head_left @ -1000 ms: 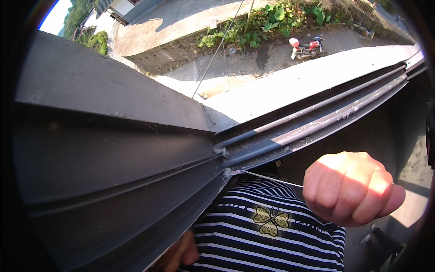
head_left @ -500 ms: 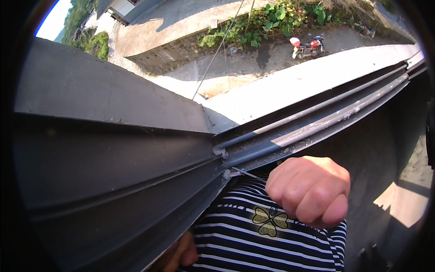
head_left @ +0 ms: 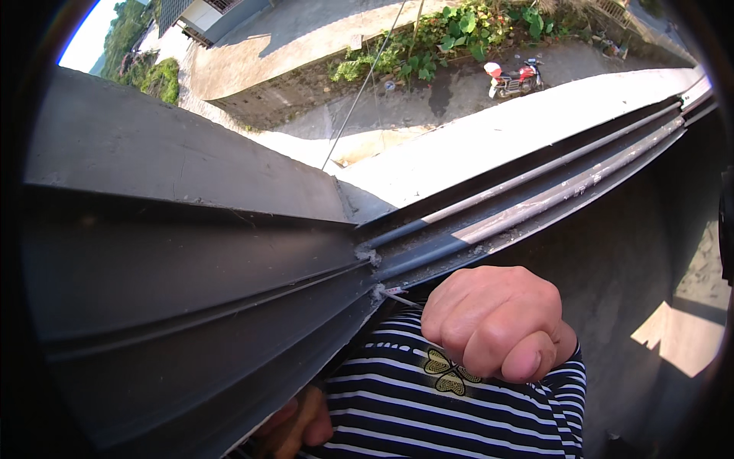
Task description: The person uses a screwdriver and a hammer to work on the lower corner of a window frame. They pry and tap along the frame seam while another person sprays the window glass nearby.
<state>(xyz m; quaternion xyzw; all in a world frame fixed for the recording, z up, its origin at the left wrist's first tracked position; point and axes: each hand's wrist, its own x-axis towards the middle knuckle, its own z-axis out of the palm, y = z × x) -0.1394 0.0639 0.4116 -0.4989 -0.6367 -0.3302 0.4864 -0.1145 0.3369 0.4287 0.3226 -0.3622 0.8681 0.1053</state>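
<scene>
My right hand (head_left: 493, 321) is closed in a fist around a thin metal rod (head_left: 405, 301); its handle, if any, is hidden in the palm. The rod points left, its far end at the lower inner corner of a dark metal window frame (head_left: 459, 249). Grey crumbly material (head_left: 368, 255) sits in that corner, and a small white strip with red marks (head_left: 394, 291) lies beside the rod. My left hand (head_left: 310, 421) shows only in part at the lower left, mostly hidden behind the frame's edge; its grip cannot be made out.
A striped shirt (head_left: 459, 413) lies close under the fist. Beyond the frame run a pale ledge (head_left: 520, 138) and a grey wall (head_left: 183, 153). Far below are a red motorcycle (head_left: 516, 79), green plants (head_left: 459, 34) and a paved yard. A cable (head_left: 363, 88) slants down outside.
My right fist has moved left, toward the frame's corner, and turned slightly, showing the thumb more. Less of the rod shows. My left hand stays near the same place.
</scene>
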